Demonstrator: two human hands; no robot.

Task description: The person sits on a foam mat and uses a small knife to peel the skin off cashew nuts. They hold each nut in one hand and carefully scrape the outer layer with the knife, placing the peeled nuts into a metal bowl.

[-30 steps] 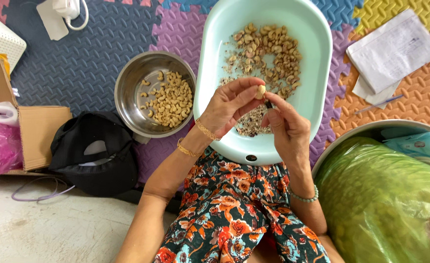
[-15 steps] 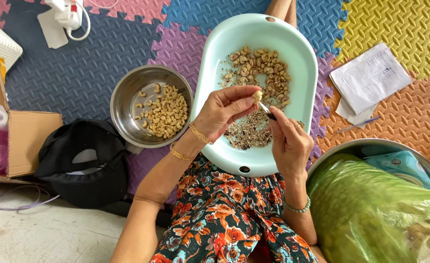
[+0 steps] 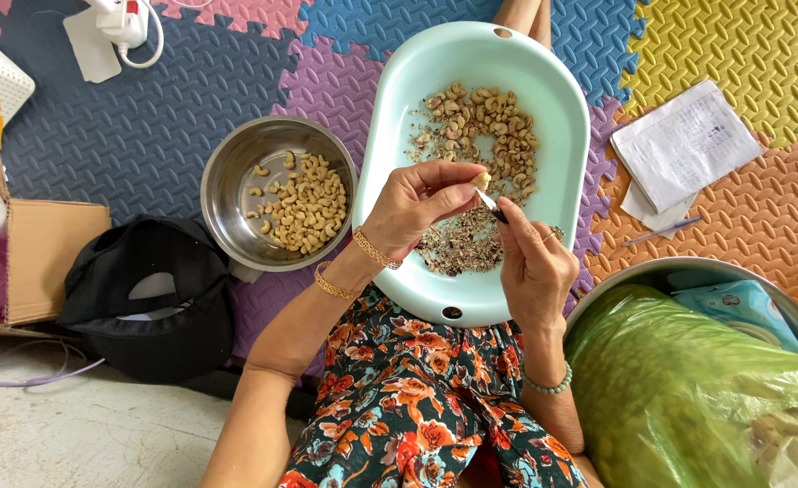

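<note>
Since a second ago the hands have lifted slightly off the tub's centre; the cashew (image 3: 481,181) sits pinched in the left hand (image 3: 417,206) fingertips, while the right hand (image 3: 532,262) grips a small blade (image 3: 492,206) whose tip touches the nut, so peeling looks under way; below lies the pale green tub (image 3: 399,136) with unpeeled nuts (image 3: 485,126) and skins (image 3: 460,248); just left, a steel bowl (image 3: 227,181) holds peeled cashews (image 3: 307,203).

A pale cashew nut (image 3: 481,181) and small dark-handled knife (image 3: 493,207), touching, above the oval basin (image 3: 390,163).
</note>
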